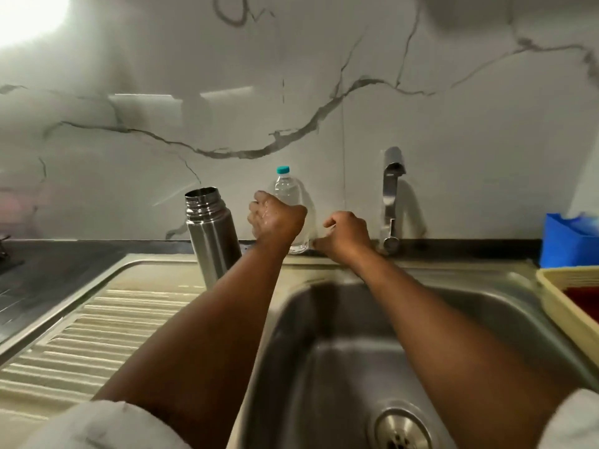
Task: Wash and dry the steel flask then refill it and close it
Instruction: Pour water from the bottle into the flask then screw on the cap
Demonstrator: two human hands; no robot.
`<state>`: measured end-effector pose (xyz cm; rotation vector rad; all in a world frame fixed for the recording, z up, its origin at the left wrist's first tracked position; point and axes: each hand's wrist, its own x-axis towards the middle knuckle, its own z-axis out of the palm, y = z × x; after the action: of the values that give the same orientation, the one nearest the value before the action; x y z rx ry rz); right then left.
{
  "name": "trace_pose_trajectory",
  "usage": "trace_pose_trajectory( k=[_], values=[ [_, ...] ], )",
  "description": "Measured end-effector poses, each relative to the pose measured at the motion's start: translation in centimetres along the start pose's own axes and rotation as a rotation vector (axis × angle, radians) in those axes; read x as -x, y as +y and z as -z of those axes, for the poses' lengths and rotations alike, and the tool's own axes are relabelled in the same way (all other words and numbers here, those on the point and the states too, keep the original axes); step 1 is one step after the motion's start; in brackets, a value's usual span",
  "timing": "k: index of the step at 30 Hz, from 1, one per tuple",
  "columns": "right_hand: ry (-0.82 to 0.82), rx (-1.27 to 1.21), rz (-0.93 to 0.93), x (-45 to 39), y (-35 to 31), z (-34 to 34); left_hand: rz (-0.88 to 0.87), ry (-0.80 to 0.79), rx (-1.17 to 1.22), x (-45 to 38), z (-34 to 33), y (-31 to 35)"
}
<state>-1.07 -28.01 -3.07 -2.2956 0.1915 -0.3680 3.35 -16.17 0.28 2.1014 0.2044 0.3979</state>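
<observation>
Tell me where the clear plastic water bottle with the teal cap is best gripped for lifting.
Probably around the mid-body of the clear plastic water bottle, approached from its front-left. It stands upright against the marble wall, so the back is blocked. The left hand is already there.

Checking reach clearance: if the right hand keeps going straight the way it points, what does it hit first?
Probably the marble backsplash right behind it. The right hand sits between the plastic water bottle and the tap, touching neither, though depth is unclear.

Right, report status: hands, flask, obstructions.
Left hand gripping water bottle. Right hand curled, contents unseen. Flask open, upright. Nothing blocking.
</observation>
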Motion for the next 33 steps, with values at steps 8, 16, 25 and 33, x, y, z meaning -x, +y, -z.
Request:
trace_pose_trajectory(
  k=[8,16,25,33],
  values=[
    [0.023,-0.217,0.074,-6.7,0.9,-6.5,0.011,-0.054,0.233,-5.4,-2.5,-0.2],
    [0.033,-0.246,0.106,-5.1,1.2,-5.3,-0.206,0.026,0.093,-2.6,-2.0,-0.6],
    [-0.255,-0.53,0.122,8.7,3.3,3.1,-0.299,-0.301,0.318,11.0,5.3,-0.5],
    [-0.317,-0.649,0.072,18.8,6.0,3.4,-0.445,-0.535,0.293,18.4,6.3,-4.3]
  ],
)
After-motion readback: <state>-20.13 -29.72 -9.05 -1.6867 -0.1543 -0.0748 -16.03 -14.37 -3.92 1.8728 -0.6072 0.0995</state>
